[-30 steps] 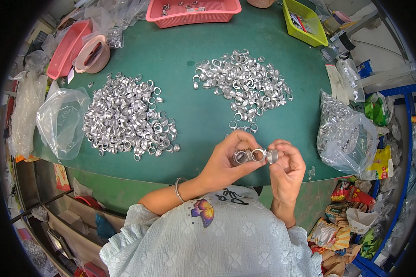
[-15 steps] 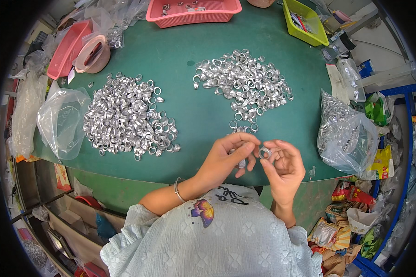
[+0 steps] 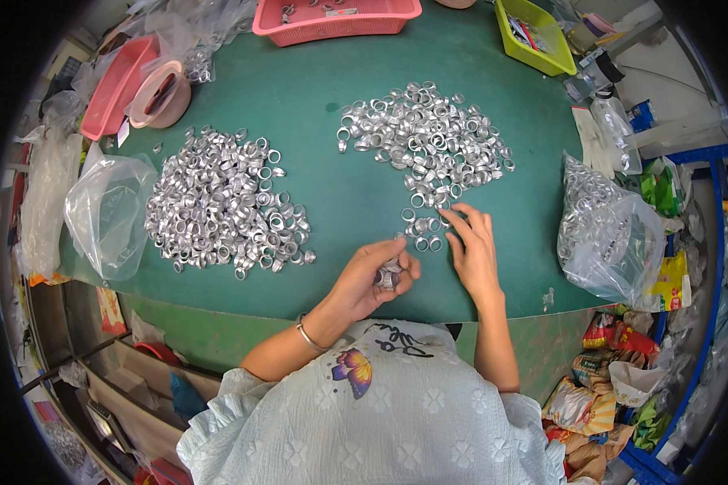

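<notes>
Several silver metal rings (image 3: 387, 276) sit in the curled fingers of my left hand (image 3: 359, 277), just above the table near its front edge. My right hand (image 3: 475, 255) reaches forward with thumb and fingers apart. Its fingertips are at the right side of a small cluster of rings (image 3: 421, 229); whether they touch one cannot be made out. That cluster trails off the near end of a spread-out pile of rings (image 3: 437, 141). A larger, denser ring pile (image 3: 218, 206) lies to the left of my hands.
The green table (image 3: 307, 105) carries pink baskets (image 3: 336, 31), a pink bowl (image 3: 161, 101) and a yellow-green basket (image 3: 536, 44) toward its far side. A clear bag of rings (image 3: 594, 214) stands at the right edge. An empty-looking plastic bag (image 3: 105, 214) lies left.
My hands have parted. The right hand let go of the ring between its fingertips and moved forward to the small cluster; the left drew slightly back and left, curled around its rings.
</notes>
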The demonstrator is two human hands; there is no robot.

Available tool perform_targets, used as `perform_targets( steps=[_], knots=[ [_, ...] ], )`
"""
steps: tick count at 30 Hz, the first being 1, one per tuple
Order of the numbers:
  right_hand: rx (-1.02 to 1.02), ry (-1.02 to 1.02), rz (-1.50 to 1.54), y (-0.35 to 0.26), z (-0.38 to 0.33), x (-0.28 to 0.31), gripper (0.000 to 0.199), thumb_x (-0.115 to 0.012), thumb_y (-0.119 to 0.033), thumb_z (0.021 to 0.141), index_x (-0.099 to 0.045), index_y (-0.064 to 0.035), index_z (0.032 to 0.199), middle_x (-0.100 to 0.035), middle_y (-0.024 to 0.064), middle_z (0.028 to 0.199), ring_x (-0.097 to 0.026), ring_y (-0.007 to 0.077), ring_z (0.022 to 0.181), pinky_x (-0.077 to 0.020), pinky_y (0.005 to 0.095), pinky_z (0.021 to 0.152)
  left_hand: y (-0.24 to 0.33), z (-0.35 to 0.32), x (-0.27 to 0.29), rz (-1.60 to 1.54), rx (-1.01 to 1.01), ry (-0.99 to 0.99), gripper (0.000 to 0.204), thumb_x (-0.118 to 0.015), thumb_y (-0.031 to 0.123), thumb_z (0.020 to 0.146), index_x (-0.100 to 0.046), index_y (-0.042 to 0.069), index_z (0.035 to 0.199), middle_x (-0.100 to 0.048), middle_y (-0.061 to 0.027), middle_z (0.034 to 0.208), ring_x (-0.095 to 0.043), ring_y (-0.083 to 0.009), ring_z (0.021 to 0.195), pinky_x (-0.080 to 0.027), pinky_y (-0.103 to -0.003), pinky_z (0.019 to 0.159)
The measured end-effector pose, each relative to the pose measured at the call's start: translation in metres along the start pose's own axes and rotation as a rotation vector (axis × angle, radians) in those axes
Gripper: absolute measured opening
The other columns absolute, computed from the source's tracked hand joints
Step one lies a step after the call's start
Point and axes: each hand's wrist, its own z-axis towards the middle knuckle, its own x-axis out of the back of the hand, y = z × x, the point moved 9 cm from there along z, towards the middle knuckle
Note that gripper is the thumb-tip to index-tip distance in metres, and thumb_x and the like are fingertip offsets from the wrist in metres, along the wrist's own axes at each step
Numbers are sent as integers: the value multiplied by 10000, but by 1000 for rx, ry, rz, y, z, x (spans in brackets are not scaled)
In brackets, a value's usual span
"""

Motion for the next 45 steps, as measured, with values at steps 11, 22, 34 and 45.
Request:
perform_targets(
  steps=[11, 22, 34, 45],
  knots=[
    [-580, -73, 1487, 13, -32, -26, 145, -533, -87, 885, -575, 32, 956, -601, 82, 956, -525, 104, 744, -419, 223, 667, 20, -1, -8, 468, -300, 105, 290, -638, 53, 797, -604, 43, 1086, -569, 15, 795, -488, -42, 620, -382, -176, 524],
    [-600, -117, 1563, -15, -42, -28, 167, -490, -154, 919, -562, -4, 922, -599, 61, 882, -534, 114, 790, -418, 250, 708, 38, -10, -60, 880, -674, -24, 280, -634, 89, 813, -583, 8, 1077, -509, -4, 768, -463, -46, 615, -391, -168, 538],
    [-150, 86, 927, -42, -24, 25, 248, -585, 44, 788, -580, 55, 1037, -542, 110, 1034, -477, 142, 881, -386, 260, 798, -2, -5, -53, 70, 80, -162, 275, -498, 290, 921, -577, 28, 948, -472, 4, 729, -382, -41, 542, -257, -166, 391],
    [-171, -15, 1021, -33, -25, 16, 194, -589, 32, 784, -604, 48, 977, -576, 117, 1024, -511, 147, 873, -399, 252, 755, -10, -4, -46, -7, 185, -214, 335, -500, 306, 914, -583, -4, 1009, -546, -52, 718, -452, -55, 542, -301, -165, 371]
  ],
)
